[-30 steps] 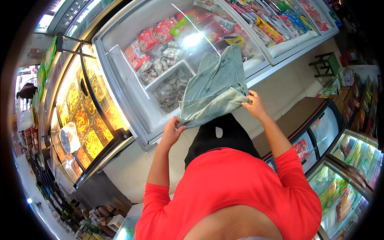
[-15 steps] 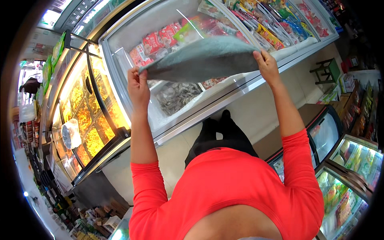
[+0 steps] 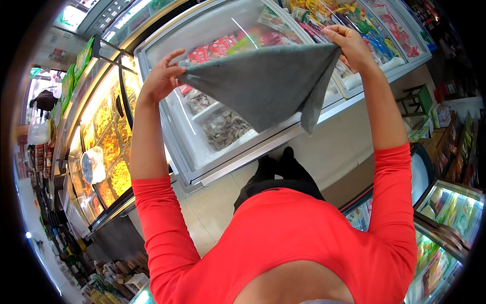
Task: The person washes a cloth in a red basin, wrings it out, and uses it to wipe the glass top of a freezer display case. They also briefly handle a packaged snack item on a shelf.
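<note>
A grey cloth (image 3: 258, 76) hangs stretched between my two hands, its top edge nearly straight and its lower part drooping to a point. My left hand (image 3: 164, 76) pinches the cloth's left corner, with the other fingers spread. At the far corner my right hand (image 3: 349, 46) grips the cloth between thumb and fingers, and a loose fold drops below it. Behind and beneath the cloth is a chest freezer (image 3: 223, 175) with a glass top. Inside it lie red packets (image 3: 221, 46) and loose greyish frozen food (image 3: 223, 129), partly hidden by the cloth.
On the left stands a lit display case (image 3: 109, 147) with trays of yellow and orange food. A green stool (image 3: 417, 101) is at the right. Glass-topped cabinets (image 3: 450, 207) with packaged goods stand at the lower right. Colourful packets (image 3: 372, 30) fill the freezer's right section.
My hands have moved apart, the left to the left and the right up and to the right. The cloth has opened from a curved fold into a hanging triangle.
</note>
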A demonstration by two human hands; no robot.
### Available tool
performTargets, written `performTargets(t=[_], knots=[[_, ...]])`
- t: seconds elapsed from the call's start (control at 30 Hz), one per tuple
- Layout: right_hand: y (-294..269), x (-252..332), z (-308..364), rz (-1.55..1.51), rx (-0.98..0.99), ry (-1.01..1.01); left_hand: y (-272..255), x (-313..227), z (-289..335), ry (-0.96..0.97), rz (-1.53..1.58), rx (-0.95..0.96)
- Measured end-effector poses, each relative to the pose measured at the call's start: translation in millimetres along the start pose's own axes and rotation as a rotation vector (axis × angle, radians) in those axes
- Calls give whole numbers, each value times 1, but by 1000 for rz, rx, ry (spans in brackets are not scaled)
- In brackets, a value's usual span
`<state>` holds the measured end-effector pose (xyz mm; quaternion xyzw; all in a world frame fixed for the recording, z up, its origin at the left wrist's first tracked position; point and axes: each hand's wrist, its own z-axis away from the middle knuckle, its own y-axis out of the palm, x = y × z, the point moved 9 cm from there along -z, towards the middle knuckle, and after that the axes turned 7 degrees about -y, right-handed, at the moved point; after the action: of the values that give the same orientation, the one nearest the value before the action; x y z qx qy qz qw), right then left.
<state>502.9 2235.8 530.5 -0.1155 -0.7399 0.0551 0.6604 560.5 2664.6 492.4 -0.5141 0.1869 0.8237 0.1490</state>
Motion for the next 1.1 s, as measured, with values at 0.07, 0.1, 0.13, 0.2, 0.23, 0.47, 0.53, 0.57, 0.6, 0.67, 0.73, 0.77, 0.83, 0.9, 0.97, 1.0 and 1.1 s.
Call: performTargets(t=[0.07, 0.1, 0.13, 0.2, 0.23, 0.47, 0.53, 0.57, 0.6, 0.67, 0.73, 0.77, 0.83, 0.9, 0.97, 1.0, 1.1], knots=[[1, -4, -9, -115, -47, 37, -7, -9, -5, 51, -43, -6], [0, 0, -11, -171, -81, -15, -7, -14, -3, 77, -63, -9], [0, 6, -11, -230, -113, -69, -8, -26, 4, 150, -91, -4], [-3, 9, -5, -375, -123, -128, 0, -50, 22, 244, -48, -7], [-8, 12, 3, -316, -152, -178, -1, -62, 32, 328, -38, -29], [57, -105, 117, -649, -35, 160, 9, 33, 87, 106, -87, -157], [92, -172, 165, -653, 61, 357, -7, 123, 84, -75, 35, -234], [116, -200, 187, -647, 109, 454, -16, 168, 87, -181, 77, -291], [134, -223, 208, -499, 201, 538, -22, 216, 88, -217, 162, -291], [156, -254, 239, -332, 309, 714, -17, 282, 100, -437, 70, -377], [171, -262, 250, -294, 295, 850, -22, 352, 118, -544, 179, -460], [170, -268, 252, -252, 292, 879, -18, 370, 120, -561, 271, -450], [173, -279, 248, -183, 311, 905, -16, 381, 121, -566, 445, -459], [177, -269, 234, 28, 352, 818, -17, 370, 125, -602, 370, -500], [186, -267, 224, 243, 493, 710, -26, 364, 123, -564, 175, -539], [187, -269, 220, 313, 553, 647, -26, 358, 120, -548, 94, -537], [183, -268, 200, 188, 511, 471, -34, 344, 115, -445, -17, -535]])
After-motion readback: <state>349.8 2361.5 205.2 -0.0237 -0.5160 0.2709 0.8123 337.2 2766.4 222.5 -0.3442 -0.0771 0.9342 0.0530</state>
